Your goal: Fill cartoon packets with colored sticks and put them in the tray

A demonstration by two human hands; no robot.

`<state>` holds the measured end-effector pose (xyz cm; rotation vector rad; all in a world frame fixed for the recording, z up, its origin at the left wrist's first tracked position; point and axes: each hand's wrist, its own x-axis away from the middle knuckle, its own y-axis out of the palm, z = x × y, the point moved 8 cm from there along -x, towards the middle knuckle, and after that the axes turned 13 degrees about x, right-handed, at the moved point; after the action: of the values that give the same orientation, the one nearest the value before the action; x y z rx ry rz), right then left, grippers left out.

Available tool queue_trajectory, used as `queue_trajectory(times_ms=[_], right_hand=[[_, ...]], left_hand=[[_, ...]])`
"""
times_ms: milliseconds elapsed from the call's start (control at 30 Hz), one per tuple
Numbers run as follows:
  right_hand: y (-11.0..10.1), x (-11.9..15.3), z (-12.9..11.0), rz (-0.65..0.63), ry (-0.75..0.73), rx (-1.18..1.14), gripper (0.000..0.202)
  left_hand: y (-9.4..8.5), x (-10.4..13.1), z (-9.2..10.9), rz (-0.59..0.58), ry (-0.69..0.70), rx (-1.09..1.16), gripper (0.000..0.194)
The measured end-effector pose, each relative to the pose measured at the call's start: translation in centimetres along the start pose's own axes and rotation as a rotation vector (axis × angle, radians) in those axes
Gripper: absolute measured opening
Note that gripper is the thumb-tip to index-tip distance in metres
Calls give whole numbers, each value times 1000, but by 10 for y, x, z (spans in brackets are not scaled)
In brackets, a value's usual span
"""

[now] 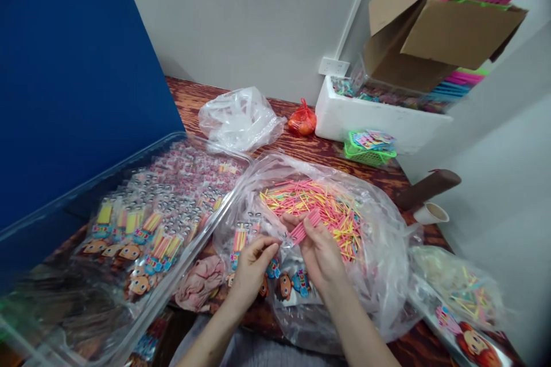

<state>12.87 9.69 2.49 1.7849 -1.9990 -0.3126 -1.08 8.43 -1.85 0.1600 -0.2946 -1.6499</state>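
Observation:
My right hand (321, 249) is closed around a small bundle of thin pink sticks (306, 226), held above a heap of loose sticks (321, 206). That heap, mostly pink and yellow, lies in a large clear plastic bag (383, 275). My left hand (257, 258) pinches the edge of a small clear packet (286, 242), beside the lower end of the bundle. Beneath my hands lies a cartoon-printed packet (297, 284). A filled packet of sticks (240, 237) rests to the left of my left hand.
At left, a clear plastic bin (172, 266) holds many filled packets (142, 223). A pink cloth (201, 284) lies beside it. Behind are a crumpled bag (241, 117), a red bag (302, 120), a green basket (368, 152) and a foam box (379, 117). A paper cup (431, 214) stands right.

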Motion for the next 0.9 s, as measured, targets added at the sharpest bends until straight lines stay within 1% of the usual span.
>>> queue_trajectory(times_ms=[100, 200, 267, 333, 367, 433, 500, 533, 600, 667, 733, 800, 833, 867, 900], right_hand=[[1, 8, -7, -18, -60, 158, 21], [10, 15, -7, -95, -61, 399, 23], [16, 21, -6, -120, -77, 539, 30], [20, 27, -8, -92, -133, 619, 40], [23, 31, -9, -75, -173, 656, 41], [34, 39, -11, -70, -264, 765, 29], [46, 46, -10, -109, -339, 880, 16], [51, 49, -8, -144, -355, 911, 15], [54, 48, -4, -219, -336, 912, 23], [43, 40, -2, -267, -304, 933, 28], [17, 23, -5, -238, -312, 1074, 22], [-21, 1, -11, -88, -330, 1377, 19], [-39, -9, -13, -32, -322, 1567, 19], [-53, -18, -11, -37, -299, 1768, 19], [-65, -25, -6, -81, -274, 1946, 19]], left_hand=[[2, 1, 1, -5, 15, 13, 18], [0, 4, 6, -3, 38, 38, 17], [-5, 6, 7, 14, 27, 61, 18], [-13, 9, 5, 44, -6, 85, 20], [-17, 11, 4, 61, -23, 97, 22], [-27, 13, 1, 102, -42, 121, 23], [-36, 16, 1, 139, -47, 142, 24], [-40, 18, 1, 147, -48, 145, 24], [-48, 21, 4, 141, -43, 126, 23], [-58, 22, 7, 141, -24, 65, 23], [-73, 21, 9, 183, 41, -44, 23], [-85, 19, 11, 250, 157, -223, 26], [-87, 17, 11, 275, 217, -334, 30], [-87, 14, 10, 294, 268, -453, 34], [-86, 12, 7, 304, 298, -564, 40]])
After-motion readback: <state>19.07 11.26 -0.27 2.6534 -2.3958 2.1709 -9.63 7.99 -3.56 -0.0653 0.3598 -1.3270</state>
